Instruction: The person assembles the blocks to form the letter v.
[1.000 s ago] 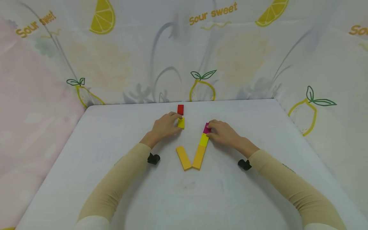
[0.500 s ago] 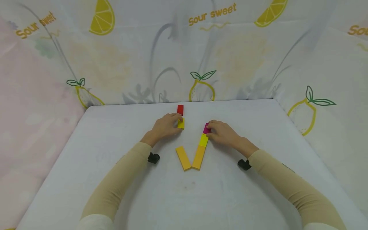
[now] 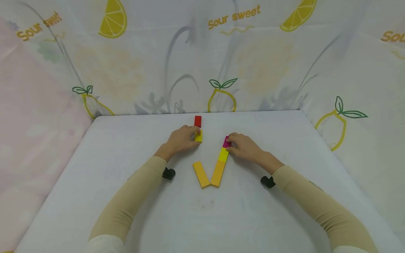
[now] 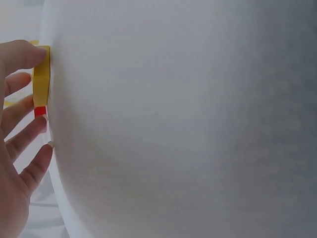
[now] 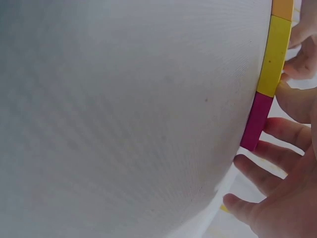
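Observation:
My left hand [image 3: 182,138] pinches a yellow block [image 3: 199,137] lying on the white table, with the thumb at its near end. A red block [image 3: 197,121] lies just beyond; in the left wrist view one fingertip overlaps it. Over to the right, my right hand [image 3: 244,146] pinches a magenta block [image 3: 226,142] at the far end of a slanted row. That block touches a bright yellow block [image 3: 223,155], which meets a long orange block [image 3: 217,174]. My right thumb [image 5: 295,102] sits near the magenta-yellow joint.
A second long orange block [image 3: 201,175] leans the other way, its near end meeting the first in a V. Black wrist cameras [image 3: 169,173] hang under both sleeves. A lemon-print cloth [image 3: 190,56] stands behind the table [image 3: 215,225].
The left fingers have lowered slightly at the yellow block. The right hand and all the blocks stay in place.

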`<state>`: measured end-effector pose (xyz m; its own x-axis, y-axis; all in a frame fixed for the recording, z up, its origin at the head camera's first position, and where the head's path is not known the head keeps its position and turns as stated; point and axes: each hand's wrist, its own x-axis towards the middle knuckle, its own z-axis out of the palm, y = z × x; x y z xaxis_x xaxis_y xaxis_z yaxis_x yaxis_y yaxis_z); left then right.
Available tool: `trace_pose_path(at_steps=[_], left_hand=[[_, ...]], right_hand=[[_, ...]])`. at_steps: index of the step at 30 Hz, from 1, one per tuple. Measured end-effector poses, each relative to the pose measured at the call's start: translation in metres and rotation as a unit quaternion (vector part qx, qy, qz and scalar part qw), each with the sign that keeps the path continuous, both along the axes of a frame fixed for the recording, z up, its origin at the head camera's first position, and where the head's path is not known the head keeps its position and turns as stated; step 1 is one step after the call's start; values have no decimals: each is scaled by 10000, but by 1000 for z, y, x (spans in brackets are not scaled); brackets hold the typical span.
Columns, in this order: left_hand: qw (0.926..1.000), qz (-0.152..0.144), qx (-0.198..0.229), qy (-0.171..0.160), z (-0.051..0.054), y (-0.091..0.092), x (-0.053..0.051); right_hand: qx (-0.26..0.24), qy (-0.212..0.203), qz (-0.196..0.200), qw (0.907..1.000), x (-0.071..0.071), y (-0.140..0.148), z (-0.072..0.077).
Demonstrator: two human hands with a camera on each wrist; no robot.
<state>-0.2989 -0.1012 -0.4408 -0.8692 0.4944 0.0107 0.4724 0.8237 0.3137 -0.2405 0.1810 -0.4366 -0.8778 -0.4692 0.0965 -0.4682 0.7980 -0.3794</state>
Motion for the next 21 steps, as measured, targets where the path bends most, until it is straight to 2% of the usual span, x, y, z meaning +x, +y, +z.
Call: trace_pose_path(at_steps=[10, 21], left_hand=[[9997, 2, -38, -231, 3, 0, -1], [9999, 40, 60, -157, 5, -2, 0]], right_hand=[[-21, -71, -17, 10000, 1, 0, 0], [-38, -138, -20, 9999, 0, 0, 0]])
